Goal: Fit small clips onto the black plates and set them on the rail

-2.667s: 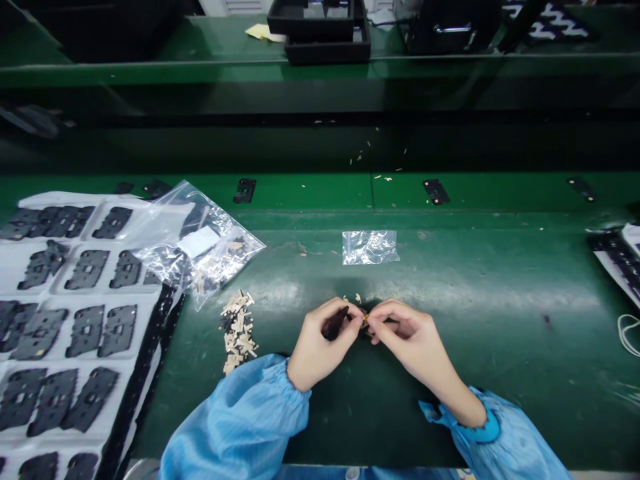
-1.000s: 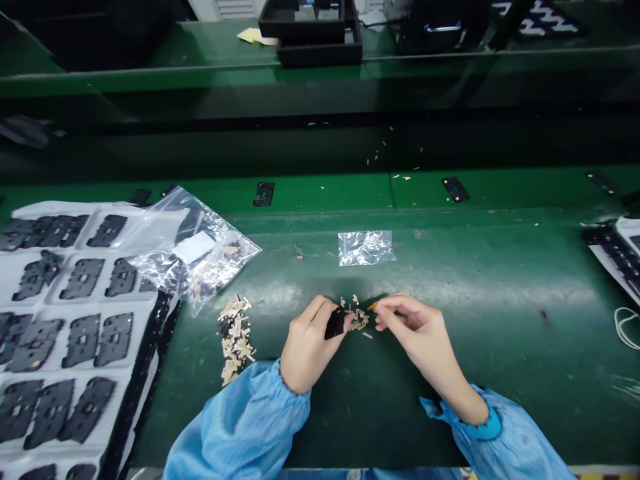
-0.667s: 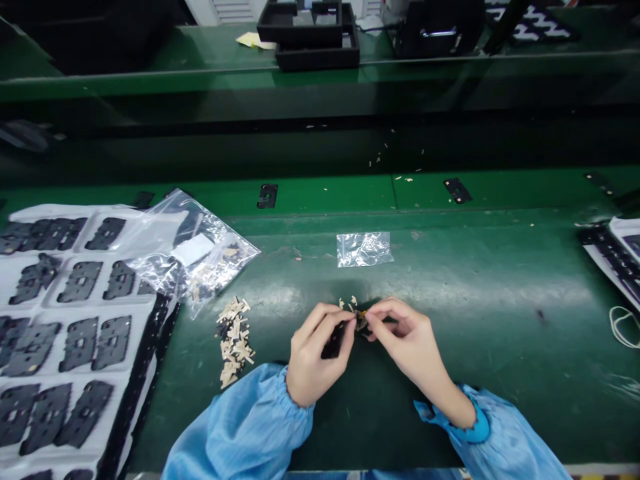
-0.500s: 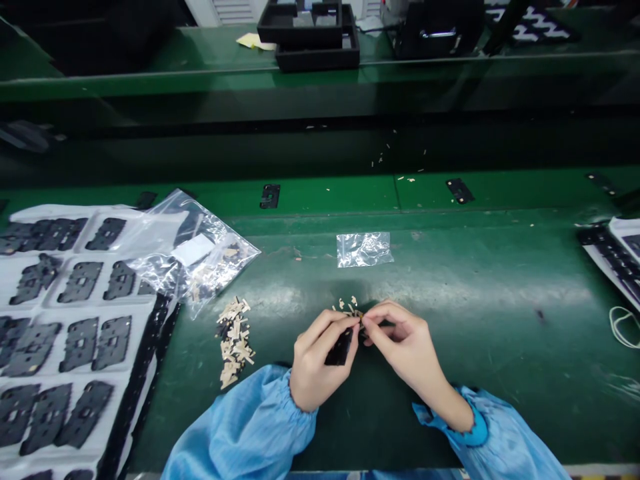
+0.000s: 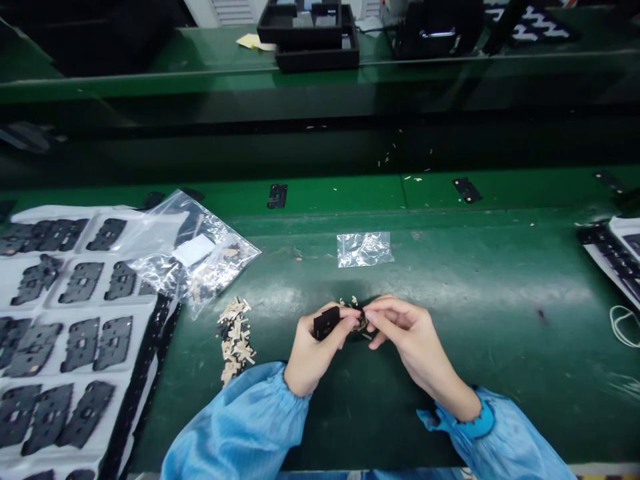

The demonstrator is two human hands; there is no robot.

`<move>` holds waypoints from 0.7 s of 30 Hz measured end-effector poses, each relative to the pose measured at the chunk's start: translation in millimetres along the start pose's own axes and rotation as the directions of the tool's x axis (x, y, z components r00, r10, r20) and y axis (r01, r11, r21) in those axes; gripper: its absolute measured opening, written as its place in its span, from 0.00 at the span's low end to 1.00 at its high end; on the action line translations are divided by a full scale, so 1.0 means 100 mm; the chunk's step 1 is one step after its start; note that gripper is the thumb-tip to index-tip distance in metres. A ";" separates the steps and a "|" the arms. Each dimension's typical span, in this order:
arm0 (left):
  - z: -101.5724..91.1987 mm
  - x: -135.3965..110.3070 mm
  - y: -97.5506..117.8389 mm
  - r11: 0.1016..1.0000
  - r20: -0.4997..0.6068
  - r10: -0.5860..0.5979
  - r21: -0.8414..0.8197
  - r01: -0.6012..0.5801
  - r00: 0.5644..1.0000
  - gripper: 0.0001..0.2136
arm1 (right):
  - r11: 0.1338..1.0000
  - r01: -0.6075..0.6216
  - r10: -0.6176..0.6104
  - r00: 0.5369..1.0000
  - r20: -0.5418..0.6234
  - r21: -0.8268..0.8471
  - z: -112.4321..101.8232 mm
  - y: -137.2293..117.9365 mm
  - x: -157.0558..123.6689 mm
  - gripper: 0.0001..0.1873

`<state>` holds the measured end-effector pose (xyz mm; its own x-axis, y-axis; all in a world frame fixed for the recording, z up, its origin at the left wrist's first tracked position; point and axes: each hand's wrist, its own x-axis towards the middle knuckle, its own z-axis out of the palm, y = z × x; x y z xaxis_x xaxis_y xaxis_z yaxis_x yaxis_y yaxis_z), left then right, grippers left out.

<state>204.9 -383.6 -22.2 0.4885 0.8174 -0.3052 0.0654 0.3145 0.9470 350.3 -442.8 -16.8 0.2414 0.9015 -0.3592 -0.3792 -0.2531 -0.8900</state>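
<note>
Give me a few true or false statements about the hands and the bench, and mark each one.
The left hand holds a small black part. True.

The right hand holds a screwdriver. False: its fingers are at small tan pieces between the hands.

Both sleeves are blue. True.

The tan pile lies right of the hands. False: it lies left of them.

A flat clear bag lies on the green bench beyond the hands. True.
</note>
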 end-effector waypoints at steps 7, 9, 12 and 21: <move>0.03 -0.01 0.03 0.992 0.062 -0.083 -0.093 0.088 0.995 0.08 | 0.999 -0.039 0.037 0.998 0.044 0.027 0.01 0.00 -0.02 0.05; 0.03 -0.01 0.03 0.989 0.056 -0.087 -0.113 0.093 0.995 0.08 | 1.000 0.027 -0.027 1.000 -0.009 0.010 0.03 0.01 -0.03 0.05; 0.00 0.00 0.01 0.960 -0.014 -0.108 -0.263 0.101 0.994 0.09 | 0.998 0.066 -0.065 0.994 -0.085 0.019 0.05 0.00 -0.04 0.05; -0.14 0.13 0.03 0.992 -0.296 0.103 0.097 -0.078 0.950 0.06 | 0.961 -0.236 0.219 0.968 0.124 0.144 0.07 -0.15 -0.12 0.11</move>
<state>199.1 -365.3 -24.4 0.2129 0.9516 -0.2217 0.1109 0.2019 0.9731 346.3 -447.4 2.6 0.0396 0.8604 -0.5080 -0.5503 -0.4056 -0.7299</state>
